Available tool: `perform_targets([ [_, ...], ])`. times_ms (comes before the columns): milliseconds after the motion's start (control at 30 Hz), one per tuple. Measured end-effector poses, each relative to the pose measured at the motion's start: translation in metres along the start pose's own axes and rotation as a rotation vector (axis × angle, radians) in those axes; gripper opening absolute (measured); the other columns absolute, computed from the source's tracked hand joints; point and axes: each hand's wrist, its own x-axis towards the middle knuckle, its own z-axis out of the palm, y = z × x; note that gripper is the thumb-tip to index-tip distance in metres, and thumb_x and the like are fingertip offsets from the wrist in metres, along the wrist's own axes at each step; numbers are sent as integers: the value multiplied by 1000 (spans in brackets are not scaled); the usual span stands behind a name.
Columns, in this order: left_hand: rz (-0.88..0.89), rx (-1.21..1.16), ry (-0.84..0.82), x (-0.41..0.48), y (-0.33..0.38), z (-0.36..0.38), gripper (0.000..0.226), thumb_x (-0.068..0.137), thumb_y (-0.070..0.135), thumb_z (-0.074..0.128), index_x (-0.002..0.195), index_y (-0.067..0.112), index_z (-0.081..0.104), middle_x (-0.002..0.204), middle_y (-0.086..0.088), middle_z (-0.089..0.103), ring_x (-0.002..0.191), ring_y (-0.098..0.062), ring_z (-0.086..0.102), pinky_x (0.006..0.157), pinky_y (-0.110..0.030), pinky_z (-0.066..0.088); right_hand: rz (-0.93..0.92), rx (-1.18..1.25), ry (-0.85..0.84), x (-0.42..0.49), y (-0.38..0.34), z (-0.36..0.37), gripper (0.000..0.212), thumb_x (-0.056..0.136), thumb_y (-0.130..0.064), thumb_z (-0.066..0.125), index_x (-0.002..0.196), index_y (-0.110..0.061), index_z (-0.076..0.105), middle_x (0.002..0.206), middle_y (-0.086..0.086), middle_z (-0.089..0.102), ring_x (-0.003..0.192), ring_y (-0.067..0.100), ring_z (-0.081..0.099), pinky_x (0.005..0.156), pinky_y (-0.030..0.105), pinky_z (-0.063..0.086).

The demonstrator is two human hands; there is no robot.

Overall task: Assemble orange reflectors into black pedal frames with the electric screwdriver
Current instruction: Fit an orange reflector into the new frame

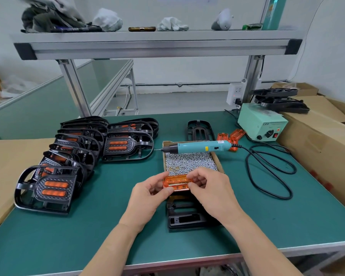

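Note:
Both my hands hold one orange reflector (pixel 175 182) above the green mat, at the near end of the screw box. My left hand (pixel 149 198) pinches its left end and my right hand (pixel 211 190) pinches its right end. A black pedal frame (pixel 184 216) lies flat on the mat just below my hands, partly hidden by my right wrist. The teal electric screwdriver (pixel 199 147) rests across the far end of the cardboard box of screws (pixel 189 162). Loose orange reflectors (pixel 232 136) lie behind the screwdriver's handle.
Several pedal frames with reflectors fitted (pixel 68 162) are stacked in rows on the left. One empty black frame (pixel 199 130) lies beyond the box. A green power unit (pixel 261 122), a looping black cable (pixel 271 168) and cardboard boxes (pixel 323 140) stand on the right.

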Motion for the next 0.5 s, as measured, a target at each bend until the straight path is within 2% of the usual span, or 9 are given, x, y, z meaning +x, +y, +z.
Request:
perform_targets([
  [67,-1,2,-7,0,-1,0,42,83,9,77,118,31,69,99,-8,76,94,-24,70,99,-41,53,10,2,5,-1,1,-1,17,85,-7,74,93,-22,75,80,-13,70,78,-1,63,74,12,50],
  [167,-2,1,-13,0,0,0,40,80,19,82,116,33,72,98,-10,75,93,-31,69,99,-42,53,29,-35,-5,-2,2,-4,14,87,-12,74,90,-26,75,80,-14,70,78,-3,63,75,11,50],
  [233,2,5,-14,-1,0,0,39,76,27,82,113,36,74,95,-9,75,89,-26,68,96,-39,53,48,-62,-20,-3,3,-6,12,89,-15,74,91,-27,75,81,-15,70,77,-2,64,75,11,50],
  [300,9,10,-17,-2,1,0,35,79,24,81,111,37,74,93,-8,75,86,-20,67,94,-38,53,61,-76,-32,-4,3,-8,11,90,-16,73,94,-25,76,83,-16,71,78,-2,64,77,12,51],
  [400,21,14,-23,-2,1,-1,32,85,16,77,112,33,74,88,-9,75,84,-22,68,92,-38,52,55,-84,-40,-6,4,-11,12,91,-16,73,95,-26,76,83,-17,70,78,-4,63,72,6,46],
  [500,34,16,-30,-3,3,0,27,88,11,73,109,29,75,82,-10,74,77,-18,69,83,-29,53,39,-102,-35,-8,5,-15,13,90,-14,73,93,-27,76,82,-17,70,79,-4,63,73,7,47],
])
